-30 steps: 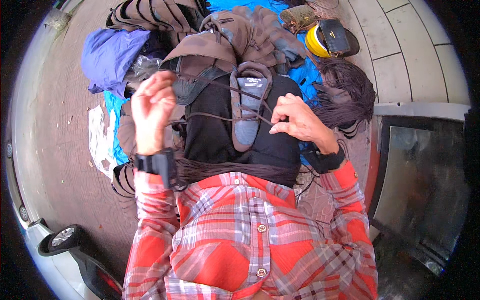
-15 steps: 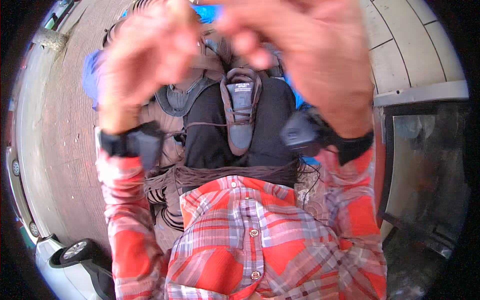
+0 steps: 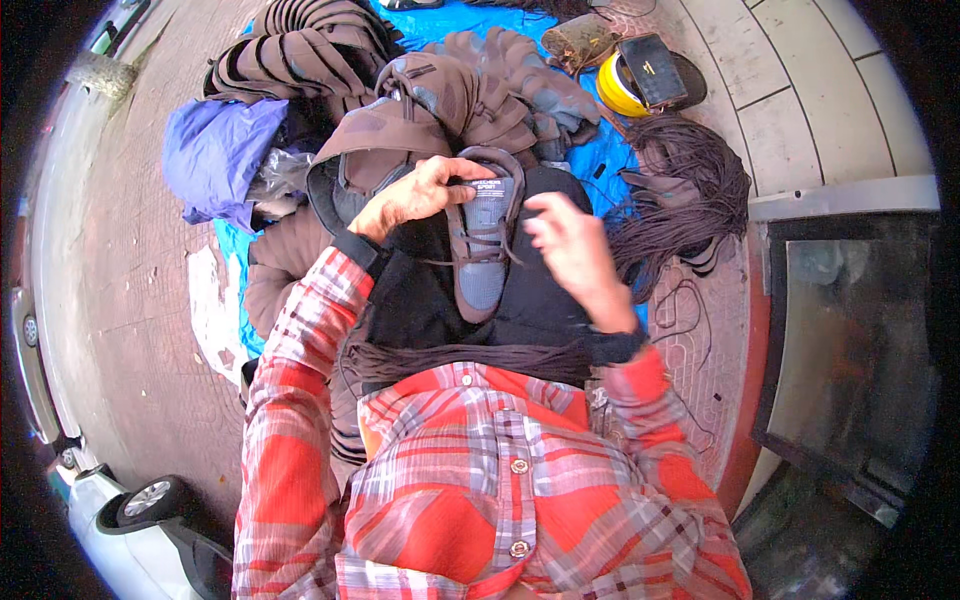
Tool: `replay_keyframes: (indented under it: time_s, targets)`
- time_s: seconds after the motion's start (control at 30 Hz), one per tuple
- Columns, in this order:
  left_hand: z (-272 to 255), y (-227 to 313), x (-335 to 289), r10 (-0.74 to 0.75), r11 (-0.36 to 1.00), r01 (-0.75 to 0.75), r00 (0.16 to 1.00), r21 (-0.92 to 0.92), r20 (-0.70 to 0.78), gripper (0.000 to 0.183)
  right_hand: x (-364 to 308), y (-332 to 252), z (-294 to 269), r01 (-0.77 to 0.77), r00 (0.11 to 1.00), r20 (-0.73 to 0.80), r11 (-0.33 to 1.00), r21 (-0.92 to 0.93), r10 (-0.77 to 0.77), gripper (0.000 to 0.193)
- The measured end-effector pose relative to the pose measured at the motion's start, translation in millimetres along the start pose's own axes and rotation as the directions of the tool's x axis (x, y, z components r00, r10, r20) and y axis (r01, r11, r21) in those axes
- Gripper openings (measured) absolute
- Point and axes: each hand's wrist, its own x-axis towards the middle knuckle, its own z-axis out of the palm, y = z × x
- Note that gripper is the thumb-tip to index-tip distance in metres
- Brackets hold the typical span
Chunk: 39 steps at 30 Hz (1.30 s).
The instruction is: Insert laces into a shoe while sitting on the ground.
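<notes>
A brown shoe upper (image 3: 481, 280) with a blue-grey tongue lies on my black-trousered lap, its toe end toward me. A dark lace (image 3: 487, 236) is threaded through part of it. My left hand (image 3: 425, 192) is closed on the upper's top left edge, thumb and fingers at the collar beside the tongue. Just right of the upper, my right hand (image 3: 572, 243) hangs in the air with its fingers bent and smeared by motion; whether a lace is between them I cannot make out. Across my waist lies a bundle of dark laces (image 3: 470, 361).
Stacked brown shoe uppers (image 3: 300, 50) and several loose ones (image 3: 390, 135) lie ahead on a blue sheet (image 3: 600, 165). A heap of laces (image 3: 690, 190) is at right, below a yellow round container (image 3: 618, 88) with a black box (image 3: 650, 72). A purple bag (image 3: 220, 155) sits left.
Both hands have come down from high in front of the view. The left has taken hold of the upper's collar; the right has dropped beside the upper. The lace that trailed left no longer stretches out there.
</notes>
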Motion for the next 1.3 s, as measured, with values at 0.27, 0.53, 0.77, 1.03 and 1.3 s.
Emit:
replay_keyframes:
  time_s: [0.27, 0.53, 0.77, 1.03, 1.3]
  targets:
    - [-4.0, -2.3, -2.7, -0.075, 0.947, 0.08, 0.997, -0.311, 0.028, 0.04, 12.2, 15.3, 51.3, 0.262, 0.941, -0.115, 0.9, -0.348, -0.318, 0.004]
    - [-7.1, -6.4, 1.6, -0.062, 0.987, 0.074, 0.995, -0.143, 0.084, 0.045, 23.6, 20.1, 47.2, 0.178, 0.984, 0.018, 0.983, -0.034, -0.178, 0.004]
    - [-8.0, 2.1, 6.2, -0.068, 0.954, 0.021, 0.986, 0.298, 0.151, 0.068, 27.2, 20.2, 50.5, 0.32, 0.947, 0.048, 0.941, -0.114, -0.316, 0.02]
    - [-7.2, 6.9, 4.4, -0.109, 0.939, 0.061, 0.986, 0.339, 0.126, 0.067, 25.8, 28.0, 66.5, 0.027, 0.999, 0.014, 0.959, 0.283, -0.033, 0.032]
    - [-0.3, 11.0, -0.7, -0.055, 0.945, 0.025, 0.995, 0.326, 0.083, 0.066, 22.5, 10.9, 74.0, -0.1, 0.976, -0.157, 0.946, 0.308, 0.154, 0.022]
